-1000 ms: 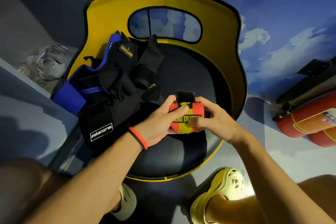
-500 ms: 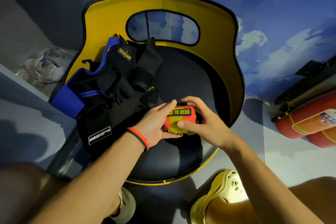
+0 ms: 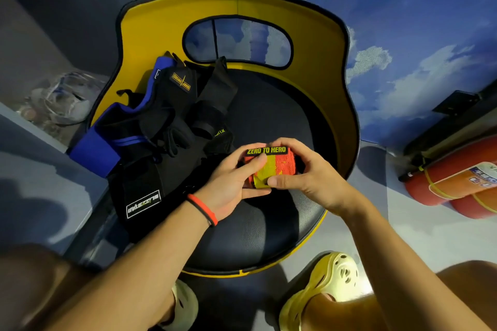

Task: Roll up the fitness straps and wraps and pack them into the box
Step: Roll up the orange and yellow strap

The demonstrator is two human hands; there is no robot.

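Observation:
A rolled red and yellow wrap (image 3: 271, 168) with a black "ZERO TO HERO" label sits between both my hands, just above the black seat of a yellow chair (image 3: 269, 223). My left hand (image 3: 231, 183) grips its left end, thumb across the front. My right hand (image 3: 309, 172) curls over the top and right side, thumb under the front edge. A pile of black and blue straps, wraps and gloves (image 3: 164, 131) lies on the seat's left half. No box is in view.
The chair's yellow backrest (image 3: 150, 24) curves round the far side. Red fire extinguishers (image 3: 454, 180) lie on the floor at right. A clear bag (image 3: 64, 97) sits at far left. My feet in pale yellow clogs (image 3: 328, 287) stand below the seat.
The roll has turned in my hands, so the black label now faces up at the top. My right hand has shifted round its right side, and the black loose end no longer sticks up.

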